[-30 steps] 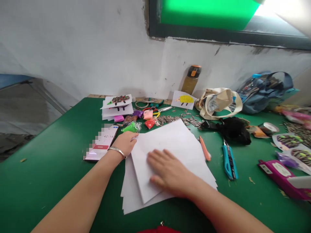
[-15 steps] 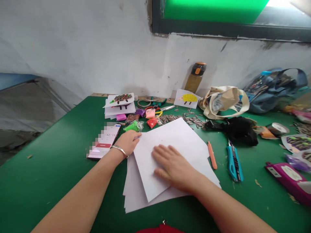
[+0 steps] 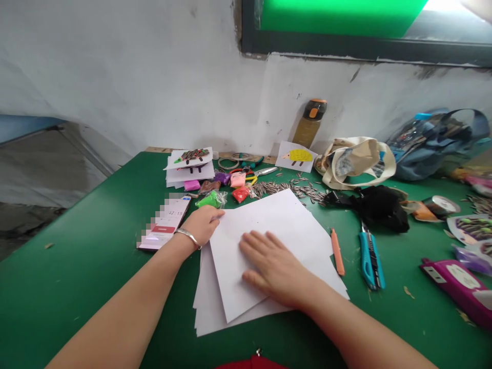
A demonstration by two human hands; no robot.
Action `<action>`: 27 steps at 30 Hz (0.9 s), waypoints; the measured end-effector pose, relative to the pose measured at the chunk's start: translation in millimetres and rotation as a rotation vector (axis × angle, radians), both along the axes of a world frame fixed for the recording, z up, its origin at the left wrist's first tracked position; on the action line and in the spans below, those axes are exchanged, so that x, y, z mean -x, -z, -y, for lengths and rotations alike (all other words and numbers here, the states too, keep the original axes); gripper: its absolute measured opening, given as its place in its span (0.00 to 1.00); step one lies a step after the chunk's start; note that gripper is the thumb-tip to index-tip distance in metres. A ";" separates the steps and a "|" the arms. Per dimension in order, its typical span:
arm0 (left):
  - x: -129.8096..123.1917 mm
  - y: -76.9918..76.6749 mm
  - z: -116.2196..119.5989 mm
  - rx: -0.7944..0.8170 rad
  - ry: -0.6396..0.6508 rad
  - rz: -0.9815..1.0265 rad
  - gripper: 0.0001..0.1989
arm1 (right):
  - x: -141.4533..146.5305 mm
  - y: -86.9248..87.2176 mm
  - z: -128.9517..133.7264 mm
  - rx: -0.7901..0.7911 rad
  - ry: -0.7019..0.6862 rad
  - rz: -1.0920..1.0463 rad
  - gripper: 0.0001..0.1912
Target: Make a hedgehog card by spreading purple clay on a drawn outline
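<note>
Left hand [image 3: 200, 225], fingers curled, grip unclear, is steadying white paper [image 3: 292, 225]; right hand [image 3: 274, 266], open, grasping nothing, is pressing, best evenly.

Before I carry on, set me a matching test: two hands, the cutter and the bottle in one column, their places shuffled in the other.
1. Left hand
2. Right hand
3. Turquoise plastic cutter
4. Amber bottle with black-and-orange lid

A. Right of the slim coral pen
B. At the top white paper sheet's far-left corner
C. Behind the white card with a yellow animal
D. Flat on that sheet

Pairs: 1-B, 2-D, 3-A, 4-C
</note>
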State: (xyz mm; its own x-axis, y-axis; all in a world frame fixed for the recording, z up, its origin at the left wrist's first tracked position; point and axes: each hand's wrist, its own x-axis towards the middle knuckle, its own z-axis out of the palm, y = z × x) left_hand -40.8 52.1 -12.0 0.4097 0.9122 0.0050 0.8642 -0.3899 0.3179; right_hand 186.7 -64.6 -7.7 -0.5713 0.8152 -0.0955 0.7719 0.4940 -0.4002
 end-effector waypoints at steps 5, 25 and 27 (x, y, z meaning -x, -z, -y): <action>0.1 -0.3 -1.0 0.009 0.006 -0.020 0.19 | -24.6 10.2 -23.7 -0.113 0.513 0.157 0.32; 6.2 -3.9 -0.7 0.067 0.156 0.043 0.21 | -14.0 4.3 -11.8 -0.134 0.187 0.043 0.35; 8.5 -6.2 -0.1 0.087 0.171 0.049 0.21 | 3.8 1.3 -1.8 -0.102 -0.039 -0.013 0.34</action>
State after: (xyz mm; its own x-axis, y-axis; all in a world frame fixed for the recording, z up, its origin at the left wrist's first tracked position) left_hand -49.3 52.1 -5.8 0.5596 0.8274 -0.0466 0.7705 -0.4988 0.3968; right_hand 182.9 -62.8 -9.0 -0.6038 0.7972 -0.0055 0.7461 0.5626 -0.3560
